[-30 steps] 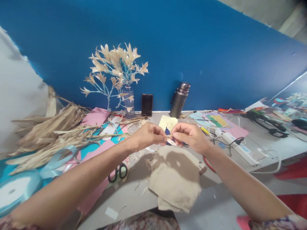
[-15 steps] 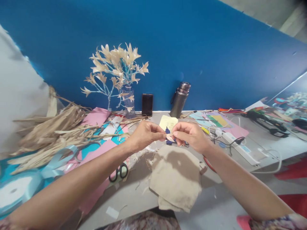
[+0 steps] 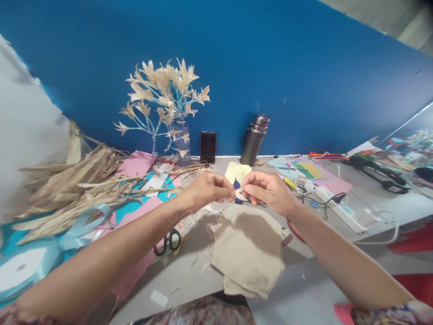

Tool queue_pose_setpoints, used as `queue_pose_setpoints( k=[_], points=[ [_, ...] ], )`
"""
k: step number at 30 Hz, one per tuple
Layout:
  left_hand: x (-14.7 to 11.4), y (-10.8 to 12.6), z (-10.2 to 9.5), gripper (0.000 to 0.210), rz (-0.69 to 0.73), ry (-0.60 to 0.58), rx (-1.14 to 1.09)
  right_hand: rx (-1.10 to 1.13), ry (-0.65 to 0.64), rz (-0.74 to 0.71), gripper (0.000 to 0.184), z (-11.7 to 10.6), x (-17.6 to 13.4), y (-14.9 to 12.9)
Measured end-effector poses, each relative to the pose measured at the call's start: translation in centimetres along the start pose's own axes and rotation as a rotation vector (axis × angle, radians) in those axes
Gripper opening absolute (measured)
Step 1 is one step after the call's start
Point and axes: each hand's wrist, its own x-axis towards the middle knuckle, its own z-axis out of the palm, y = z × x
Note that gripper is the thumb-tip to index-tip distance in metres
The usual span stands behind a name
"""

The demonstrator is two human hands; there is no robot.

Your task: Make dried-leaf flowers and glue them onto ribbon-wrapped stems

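Note:
Between my two hands is a small cream petal-like piece (image 3: 240,195), pale like the dried husk flowers in the vase. My left hand (image 3: 214,188) pinches its left end between thumb and forefinger. The fingers of my right hand (image 3: 262,189) are closed on its right side, hiding part of it. Just behind the fingertips stands a dark blue bottle (image 3: 237,184) with a pointed tip, partly covered. Below the hands lies a folded beige cloth (image 3: 248,248), with the shadow of my hands on it.
Dried husks (image 3: 77,180) are heaped at the left, near a light blue ribbon roll (image 3: 23,266) and black-handled scissors (image 3: 168,242). Husk flowers (image 3: 165,85), a phone (image 3: 208,147) and a flask (image 3: 254,140) stand along the blue wall. A power strip (image 3: 340,210) with cables lies right.
My hands stay almost in place, still holding the small petal piece. It looks turned slightly, with a more curved shape showing between the fingertips. The view has shifted very slightly.

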Motion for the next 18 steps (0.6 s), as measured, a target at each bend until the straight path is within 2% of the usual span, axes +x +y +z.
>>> queue_pose_setpoints(
  k=[4, 9, 12, 15, 18],
  points=[
    [0.0, -0.2, 0.1, 0.009, -0.019, 0.01, -0.017, -0.168, 0.039, -0.062, 0.007, 0.0, 0.0, 0.1],
    [0.1, -0.9, 0.2, 0.009, -0.088, 0.049, -0.149, -0.372, 0.143, -0.342, 0.008, 0.2, -0.3, 0.1],
    [0.1, -1.1, 0.2, 0.01, -0.111, 0.058, -0.266, -0.394, 0.246, -0.463, 0.01, 0.5, -0.7, 0.0],
    [0.0, -1.2, 0.2, 0.012, -0.083, 0.078, -0.409, -0.239, 0.416, -0.423, 0.008, 1.1, -1.0, 0.2],
    [-0.1, -1.1, 0.3, 0.012, -0.044, 0.107, -0.541, -0.096, 0.45, -0.257, 0.009, 1.9, -0.9, 1.0]
  ],
)
